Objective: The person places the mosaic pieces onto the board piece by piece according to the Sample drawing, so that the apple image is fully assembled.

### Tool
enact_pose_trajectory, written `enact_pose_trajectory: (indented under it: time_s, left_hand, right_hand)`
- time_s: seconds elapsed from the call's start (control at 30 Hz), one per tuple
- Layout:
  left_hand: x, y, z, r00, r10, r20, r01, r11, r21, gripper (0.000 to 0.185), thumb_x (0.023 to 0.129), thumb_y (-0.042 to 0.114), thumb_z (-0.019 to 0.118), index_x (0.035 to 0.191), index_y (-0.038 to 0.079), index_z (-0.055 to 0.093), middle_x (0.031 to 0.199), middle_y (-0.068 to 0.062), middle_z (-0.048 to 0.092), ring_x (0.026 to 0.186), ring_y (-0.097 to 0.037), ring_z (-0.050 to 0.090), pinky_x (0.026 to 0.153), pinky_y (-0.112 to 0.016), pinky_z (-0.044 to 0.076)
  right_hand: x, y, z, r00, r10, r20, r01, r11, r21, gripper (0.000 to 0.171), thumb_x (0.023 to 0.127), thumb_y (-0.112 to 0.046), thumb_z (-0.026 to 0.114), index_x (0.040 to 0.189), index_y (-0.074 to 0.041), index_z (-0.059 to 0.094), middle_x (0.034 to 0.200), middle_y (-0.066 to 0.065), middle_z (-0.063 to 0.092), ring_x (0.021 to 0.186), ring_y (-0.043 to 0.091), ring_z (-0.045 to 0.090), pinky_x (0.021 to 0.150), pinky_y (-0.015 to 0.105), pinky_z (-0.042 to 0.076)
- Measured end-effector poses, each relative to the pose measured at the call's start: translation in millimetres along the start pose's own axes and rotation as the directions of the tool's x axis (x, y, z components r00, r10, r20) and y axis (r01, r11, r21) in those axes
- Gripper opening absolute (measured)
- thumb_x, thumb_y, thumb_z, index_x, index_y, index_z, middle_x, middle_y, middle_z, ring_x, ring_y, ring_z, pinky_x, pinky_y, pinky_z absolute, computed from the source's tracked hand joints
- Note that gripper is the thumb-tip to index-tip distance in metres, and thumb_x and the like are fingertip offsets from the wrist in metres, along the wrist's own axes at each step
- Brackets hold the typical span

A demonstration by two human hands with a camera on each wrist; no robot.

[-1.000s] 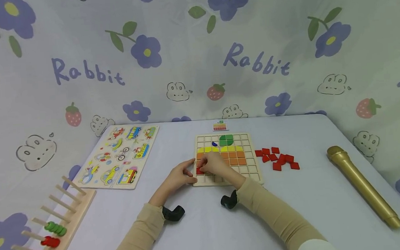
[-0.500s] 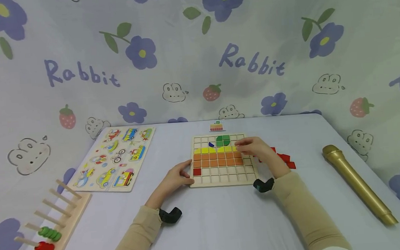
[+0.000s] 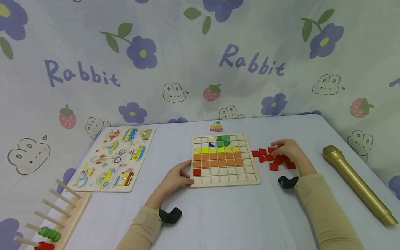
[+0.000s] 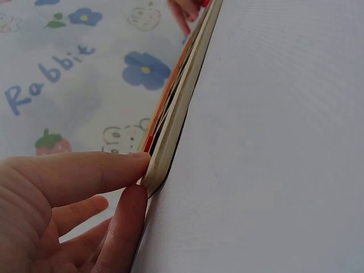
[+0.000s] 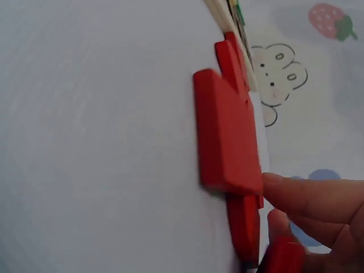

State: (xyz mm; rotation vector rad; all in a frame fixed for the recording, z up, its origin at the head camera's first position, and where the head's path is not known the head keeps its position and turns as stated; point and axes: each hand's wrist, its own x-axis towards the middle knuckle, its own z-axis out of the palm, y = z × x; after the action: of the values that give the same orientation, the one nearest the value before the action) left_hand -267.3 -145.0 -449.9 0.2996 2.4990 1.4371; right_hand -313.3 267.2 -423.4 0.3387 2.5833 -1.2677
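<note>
A wooden grid board lies in the middle, with yellow and orange rows, a green leaf shape and one red square in its lower left. My left hand rests against the board's left side; in the left wrist view its fingertips touch the corner. My right hand is over the loose red tiles right of the board, fingers lowered to them. In the right wrist view a fingertip is right beside a red tile. The fingers partly hide the pile.
A small picture card lies behind the board. To the left are a vehicle puzzle board and a wooden peg rack with green and red rings. A gold microphone lies on the right.
My right hand has left the red square at the board's lower left and moved right, across the board, to the loose red tiles. The left hand stays at the board's edge.
</note>
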Motion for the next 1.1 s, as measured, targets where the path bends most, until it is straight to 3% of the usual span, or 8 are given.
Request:
enact_pose_trajectory:
  time_s: [0.27,0.4,0.5,0.6,0.73,0.9,1.0,1.1]
  left_hand:
    - [0.2,-1.5,0.3,1.000,-0.012,-0.013,0.012,1.000,0.009,0.076,0.071,0.005,0.076,0.139,0.009,0.042,0.081,-0.007,0.058,0.069,-0.014,0.051,0.059,-0.027,0.042]
    - [0.4,-2.4,0.1,1.000,-0.013,-0.016,0.013,1.000,0.018,0.076,0.071,0.006,0.076,0.139,0.009,0.042,0.082,-0.007,0.058,0.069,-0.014,0.051,0.059,-0.027,0.042]
    - [-0.3,-1.8,-0.3,1.000,-0.016,-0.011,0.016,1.000,0.019,0.076,0.072,0.006,0.075,0.139,0.008,0.042,0.081,-0.007,0.058,0.069,-0.014,0.051,0.058,-0.026,0.042]
    - [-0.5,-0.4,-1.0,1.000,-0.020,-0.008,0.020,1.000,0.014,0.076,0.072,0.005,0.075,0.140,0.009,0.042,0.080,-0.007,0.058,0.068,-0.015,0.051,0.058,-0.026,0.042]
    - [0.5,0.5,-1.9,1.000,-0.013,-0.004,0.013,1.000,0.012,0.076,0.072,0.006,0.075,0.140,0.009,0.042,0.080,-0.007,0.058,0.068,-0.015,0.051,0.058,-0.026,0.042]
    - [2.2,-1.3,-1.2,1.000,-0.003,0.003,0.003,1.000,0.013,0.076,0.072,0.006,0.076,0.139,0.008,0.042,0.080,-0.007,0.058,0.068,-0.014,0.051,0.058,-0.027,0.042]
    - [2.8,-2.7,-0.2,1.000,0.004,0.005,-0.004,1.000,0.017,0.076,0.071,0.007,0.076,0.139,0.009,0.042,0.079,-0.006,0.059,0.067,-0.013,0.051,0.058,-0.027,0.042]
    - [3.0,-3.1,-0.1,1.000,0.005,0.003,-0.005,1.000,0.019,0.075,0.071,0.006,0.076,0.139,0.009,0.043,0.079,-0.006,0.059,0.067,-0.013,0.051,0.058,-0.027,0.043]
  right_hand:
    - [2,10,1,0.996,-0.084,-0.015,0.082,0.991,-0.107,0.043,0.083,-0.011,0.063,0.122,0.003,0.050,0.121,0.028,0.045,0.105,0.039,0.044,0.089,0.048,0.040]
    - [-2,2,4,0.992,-0.107,-0.069,0.105,0.994,-0.024,0.038,0.085,-0.010,0.060,0.119,0.003,0.048,0.117,0.025,0.049,0.101,0.035,0.046,0.086,0.042,0.043]
    - [-7,-11,12,0.993,-0.094,-0.066,0.102,0.986,0.135,0.040,0.088,-0.014,0.059,0.123,0.002,0.047,0.118,0.020,0.048,0.100,0.030,0.045,0.085,0.037,0.042]
    - [-12,-28,24,0.995,-0.101,0.021,0.089,0.941,0.326,0.045,0.090,-0.018,0.059,0.128,0.001,0.044,0.118,0.012,0.049,0.099,0.022,0.047,0.087,0.031,0.043]
    - [-19,-50,43,0.973,-0.161,0.166,0.047,0.839,0.543,0.039,0.090,-0.014,0.059,0.123,0.000,0.045,0.107,0.004,0.051,0.089,0.014,0.054,0.083,0.024,0.046]
    - [-26,-72,75,0.935,-0.212,0.285,-0.029,0.755,0.655,0.017,0.091,-0.006,0.055,0.107,-0.005,0.052,0.098,0.005,0.056,0.081,0.015,0.058,0.076,0.023,0.049]
    - [-31,-84,97,0.920,-0.194,0.339,-0.081,0.755,0.651,0.015,0.091,-0.007,0.055,0.106,-0.005,0.055,0.100,0.008,0.059,0.080,0.016,0.061,0.076,0.023,0.051]
    - [-34,-94,118,0.917,-0.195,0.347,-0.050,0.809,0.585,0.021,0.089,-0.008,0.060,0.108,-0.001,0.059,0.104,0.011,0.060,0.078,0.015,0.061,0.073,0.023,0.051]
